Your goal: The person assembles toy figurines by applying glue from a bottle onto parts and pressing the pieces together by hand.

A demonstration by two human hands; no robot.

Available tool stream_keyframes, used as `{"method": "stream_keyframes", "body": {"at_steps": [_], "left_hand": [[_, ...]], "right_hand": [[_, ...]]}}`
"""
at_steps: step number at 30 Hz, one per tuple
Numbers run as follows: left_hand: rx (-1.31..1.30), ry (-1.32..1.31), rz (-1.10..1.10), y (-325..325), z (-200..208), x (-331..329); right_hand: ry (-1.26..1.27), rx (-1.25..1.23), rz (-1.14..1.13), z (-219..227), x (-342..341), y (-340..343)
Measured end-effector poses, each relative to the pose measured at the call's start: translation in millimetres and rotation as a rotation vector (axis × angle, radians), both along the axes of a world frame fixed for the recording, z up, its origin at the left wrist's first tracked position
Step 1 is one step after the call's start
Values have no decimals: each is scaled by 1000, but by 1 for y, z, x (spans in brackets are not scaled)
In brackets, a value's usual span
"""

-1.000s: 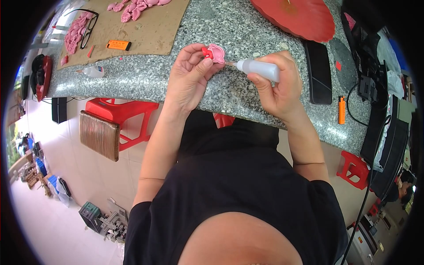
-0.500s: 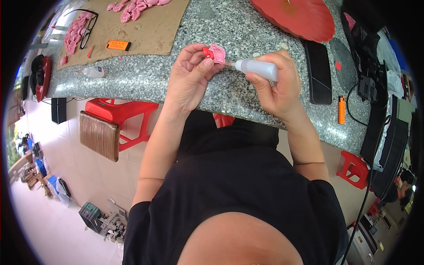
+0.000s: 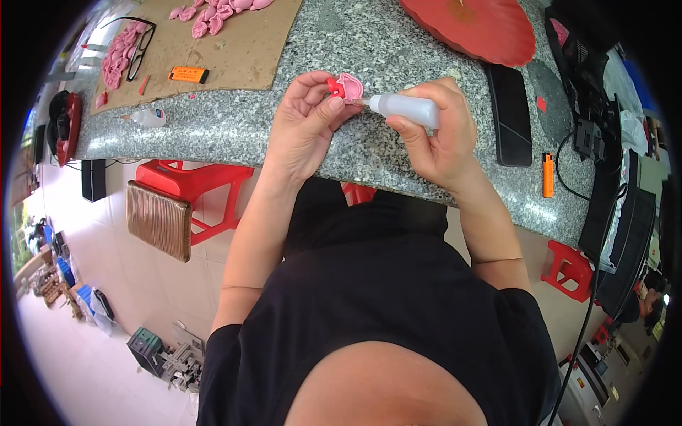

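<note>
Pinched between thumb and fingers of my left hand [image 3: 307,117] is a small pink plastic piece [image 3: 349,88] with a raised rim and a red part [image 3: 335,87] at its left side. My right hand [image 3: 444,135] is wrapped round a whitish translucent squeeze bottle [image 3: 406,109]. The bottle lies nearly level, its thin nozzle [image 3: 361,102] pointing left at the lower right edge of the pink piece. Whether the tip touches the piece is too small to tell. Both hands are above the granite table's near part.
Brown cardboard [image 3: 241,50] bears pink pieces [image 3: 213,15], glasses [image 3: 142,50] and an orange lighter [image 3: 188,74]. Another small bottle [image 3: 150,117] lies left. A red scalloped tray [image 3: 483,32], a black phone [image 3: 510,117] and a second orange lighter [image 3: 548,175] are to the right.
My right hand has moved slightly left with the squeeze bottle, bringing its nozzle to the edge of the pink piece. My left hand stays nearly still.
</note>
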State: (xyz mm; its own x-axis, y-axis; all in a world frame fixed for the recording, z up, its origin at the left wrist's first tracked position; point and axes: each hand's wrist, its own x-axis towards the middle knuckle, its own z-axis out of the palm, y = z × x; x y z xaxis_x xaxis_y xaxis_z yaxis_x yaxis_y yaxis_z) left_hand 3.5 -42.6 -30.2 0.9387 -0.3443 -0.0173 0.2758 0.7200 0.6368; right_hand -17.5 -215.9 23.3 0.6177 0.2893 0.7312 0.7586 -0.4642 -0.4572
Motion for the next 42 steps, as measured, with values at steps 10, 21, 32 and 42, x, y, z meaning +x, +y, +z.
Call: {"method": "stream_keyframes", "body": {"at_steps": [10, 21, 32, 42], "left_hand": [[-15, -7, -32, 1, -1, 0], [6, -46, -65, 1, -1, -1], [11, -37, -60, 1, -1, -1], [21, -45, -60, 0, 0, -2]], "right_hand": [[60, 127, -56, -4, -2, -3], [30, 56, -74, -4, 2, -2], [-3, 38, -69, 0, 3, -2], [-43, 36, -83, -1, 4, -3]]}}
